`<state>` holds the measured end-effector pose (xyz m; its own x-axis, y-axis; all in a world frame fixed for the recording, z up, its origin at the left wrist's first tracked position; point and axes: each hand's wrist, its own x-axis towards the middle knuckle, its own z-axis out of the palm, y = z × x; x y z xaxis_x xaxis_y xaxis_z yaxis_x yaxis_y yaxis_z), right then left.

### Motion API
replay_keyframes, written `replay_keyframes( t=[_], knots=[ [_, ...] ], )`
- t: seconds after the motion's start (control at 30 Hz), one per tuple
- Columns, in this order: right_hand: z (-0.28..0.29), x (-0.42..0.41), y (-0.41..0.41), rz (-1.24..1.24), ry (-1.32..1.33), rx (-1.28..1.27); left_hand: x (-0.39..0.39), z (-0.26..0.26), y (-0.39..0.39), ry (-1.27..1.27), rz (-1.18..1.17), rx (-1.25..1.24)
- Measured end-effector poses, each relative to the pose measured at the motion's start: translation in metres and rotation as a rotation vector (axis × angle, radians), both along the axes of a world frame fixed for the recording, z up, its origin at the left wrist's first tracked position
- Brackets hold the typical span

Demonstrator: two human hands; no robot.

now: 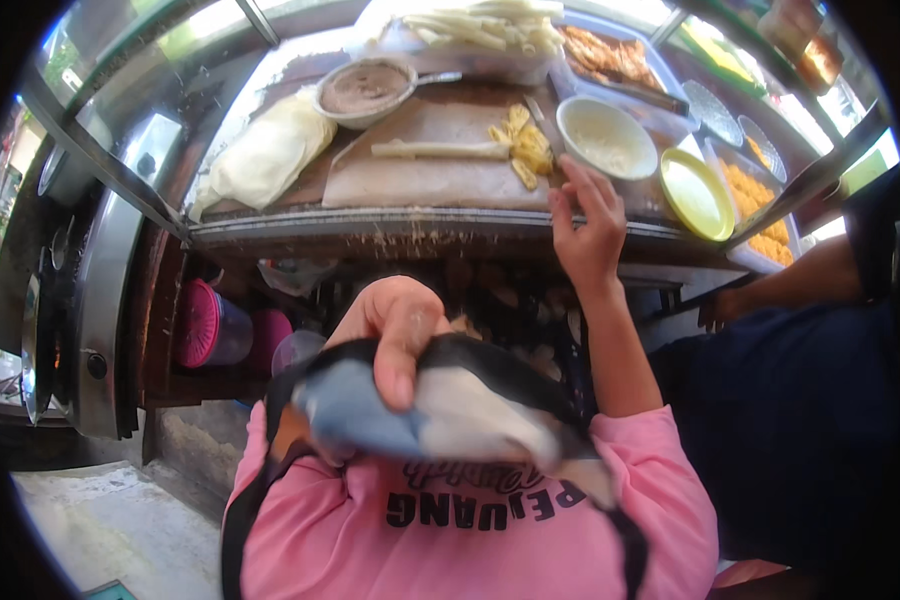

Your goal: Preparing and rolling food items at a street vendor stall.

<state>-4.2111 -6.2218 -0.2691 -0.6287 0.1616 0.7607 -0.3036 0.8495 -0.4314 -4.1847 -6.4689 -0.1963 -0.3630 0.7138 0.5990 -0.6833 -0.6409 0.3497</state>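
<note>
My left hand [397, 322] grips the upper edge of a black-edged cloth, apparently an apron bib [480, 412], in front of my chest. Blurred blue and white patches show below my thumb; I cannot tell whether they are its lining or something inside. My right hand [591, 217] is at the counter's front edge, fingers apart and holding nothing. Its fingertips are close to a white bowl [607, 142] with pale paste. Left of them, soft yellow food pieces [529, 146] and a thin white roll [442, 150] lie on a pale board [412, 187].
Wrapper sheets [270, 157] lie left of a bowl of brown paste [364, 86]. White rolls [487, 30] are heaped behind. A yellow lid [696, 193] and orange crumbed food [754, 199] stand right. Another person's arm [802, 274] is beside me; a metal stove [105, 300] stands left.
</note>
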Motion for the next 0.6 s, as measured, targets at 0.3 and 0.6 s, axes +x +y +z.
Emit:
replay_keyframes(
  t=[0.3, 0.6],
  knots=[
    [0.012, 0.030, 0.001, 0.002, 0.148, 0.032, 0.058, 0.041, 0.036, -0.008, -0.021, 0.156],
    [-0.036, 0.053, -0.030, 0.115, 0.015, -0.135, 0.046, 0.041, 0.019, 0.081, -0.082, 0.095]
  ],
)
